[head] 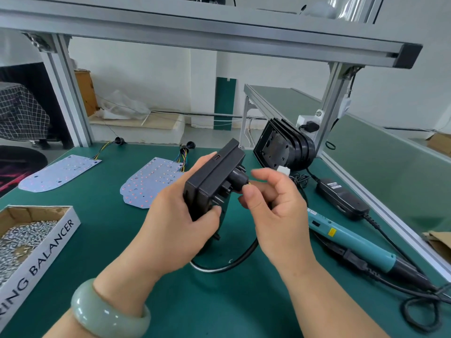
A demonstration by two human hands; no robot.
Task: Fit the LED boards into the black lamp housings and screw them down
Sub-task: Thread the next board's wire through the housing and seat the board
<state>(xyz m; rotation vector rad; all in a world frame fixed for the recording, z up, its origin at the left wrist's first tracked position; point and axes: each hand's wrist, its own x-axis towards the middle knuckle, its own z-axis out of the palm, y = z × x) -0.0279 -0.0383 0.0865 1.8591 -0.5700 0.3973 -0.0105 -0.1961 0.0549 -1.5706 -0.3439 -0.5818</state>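
Left hand [170, 230]: thick pale-green jade-style bangle [109, 311] round the wrist, well behind the fingers; smooth, rounded, glossy, cloudy whitish streaks. Right hand [275, 211]: short rounded nails at the fingertips.

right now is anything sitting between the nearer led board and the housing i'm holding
Nothing visible does: the nearer LED board lies uncovered on the green mat just left of the black housing. Both hands are busy, though: the left hand grips the housing, the right hand pinches a round part at its back.
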